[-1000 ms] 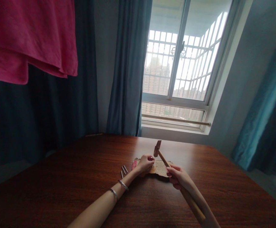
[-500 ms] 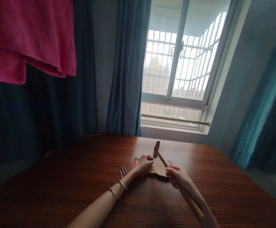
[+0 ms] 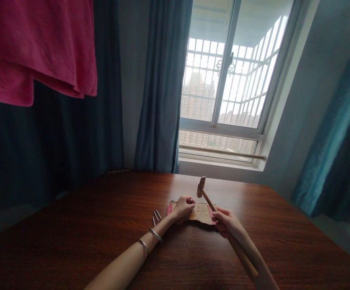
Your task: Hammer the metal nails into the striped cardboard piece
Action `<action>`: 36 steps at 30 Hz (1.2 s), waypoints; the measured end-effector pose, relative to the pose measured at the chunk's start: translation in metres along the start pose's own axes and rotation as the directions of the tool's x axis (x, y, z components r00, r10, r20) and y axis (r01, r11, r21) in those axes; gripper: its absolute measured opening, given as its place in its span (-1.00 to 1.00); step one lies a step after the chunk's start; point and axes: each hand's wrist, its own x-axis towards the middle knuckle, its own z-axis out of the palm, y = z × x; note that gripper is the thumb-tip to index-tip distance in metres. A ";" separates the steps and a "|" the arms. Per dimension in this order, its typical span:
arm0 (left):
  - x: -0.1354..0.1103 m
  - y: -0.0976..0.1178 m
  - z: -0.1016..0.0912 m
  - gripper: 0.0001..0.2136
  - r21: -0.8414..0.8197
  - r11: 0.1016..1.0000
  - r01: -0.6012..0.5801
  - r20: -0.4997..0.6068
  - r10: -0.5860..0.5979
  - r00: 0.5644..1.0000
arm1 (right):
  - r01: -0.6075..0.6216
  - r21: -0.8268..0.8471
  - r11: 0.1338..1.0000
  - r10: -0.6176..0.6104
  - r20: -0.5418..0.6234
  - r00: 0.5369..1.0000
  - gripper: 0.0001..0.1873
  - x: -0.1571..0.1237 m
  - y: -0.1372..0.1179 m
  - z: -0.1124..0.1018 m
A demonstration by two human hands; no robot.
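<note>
My right hand point(image 3: 227, 222) is closed round the wooden handle of a hammer point(image 3: 210, 200), whose brownish head is raised above the work piece, beyond my left fingers. Its handle runs back along my right forearm. My left hand point(image 3: 184, 207) is closed in a pinch over a tan, dotted flat piece point(image 3: 203, 212) with pink ends and a ragged near edge. A small shiny tip shows at the left fingertips, apparently a metal punch point(image 3: 194, 201); its lower part is mostly hidden. To the left, several slim metal rods point(image 3: 157, 215) lie on the table.
A dark wooden table point(image 3: 108, 229) stretches under both arms. Behind it stand a barred window point(image 3: 223, 80) and blue curtains point(image 3: 163, 88). Pink cloth point(image 3: 42, 48) hangs at the upper left. Two bracelets point(image 3: 155, 235) circle my left wrist and forearm.
The hammer head has lifted slightly and shifted right, away from my left fingertips. My left hand and the dotted piece stay in place.
</note>
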 end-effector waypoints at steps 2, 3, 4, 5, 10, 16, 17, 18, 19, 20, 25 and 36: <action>-0.001 0.002 -0.001 -0.87 -0.011 1.000 -0.005 -0.002 0.005 1.000 | 0.060 -0.036 0.998 -0.062 -0.057 0.996 -0.69 0.003 0.002 -0.006; -0.001 0.003 -0.001 -0.87 -0.018 1.000 -0.004 -0.002 0.004 1.000 | 0.084 -0.062 0.995 -0.089 -0.093 0.992 -0.68 0.005 0.004 -0.011; -0.001 0.003 -0.001 -0.87 -0.025 1.000 -0.001 0.000 0.001 1.000 | 0.093 -0.097 0.991 -0.106 -0.137 0.985 -0.65 0.008 0.007 -0.016; -0.001 0.003 -0.001 -0.86 -0.031 0.999 0.006 0.000 -0.006 1.000 | 0.097 -0.136 0.986 -0.122 -0.185 0.975 -0.60 0.012 0.011 -0.022; 0.000 -0.001 0.000 -0.86 -0.086 0.996 0.024 0.006 -0.023 1.000 | 0.032 -0.353 0.935 -0.174 -0.377 0.910 -0.49 0.031 0.035 -0.057; 0.001 -0.004 0.002 -0.85 -0.099 0.994 0.042 0.010 -0.041 0.999 | -0.171 -0.669 0.724 -0.216 -0.454 0.864 -0.57 0.033 0.046 -0.088; 0.001 -0.003 0.002 -0.85 -0.103 0.994 0.040 0.012 -0.039 0.999 | -0.194 -0.692 0.695 -0.217 -0.459 0.861 -0.57 0.032 0.046 -0.091; 0.000 -0.002 0.001 -0.85 -0.108 0.993 0.038 0.012 -0.037 0.999 | -0.214 -0.704 0.677 -0.216 -0.468 0.857 -0.56 0.031 0.047 -0.093; 0.000 -0.001 0.001 -0.84 -0.112 0.993 0.036 0.014 -0.034 0.999 | -0.227 -0.712 0.665 -0.213 -0.472 0.855 -0.55 0.031 0.047 -0.094; -0.001 0.000 0.000 -0.84 -0.112 0.993 0.035 0.014 -0.034 0.999 | -0.240 -0.716 0.655 -0.208 -0.476 0.854 -0.53 0.031 0.048 -0.095; -0.001 0.003 -0.001 -0.84 -0.112 0.993 0.033 0.004 -0.033 0.999 | -0.245 -0.791 0.561 -0.249 -0.444 0.861 -0.53 0.033 0.052 -0.099; -0.001 0.001 -0.001 -0.83 -0.140 0.990 0.024 0.000 -0.025 1.000 | -0.386 -0.864 0.323 -0.230 -0.467 0.854 -0.55 0.025 0.047 -0.091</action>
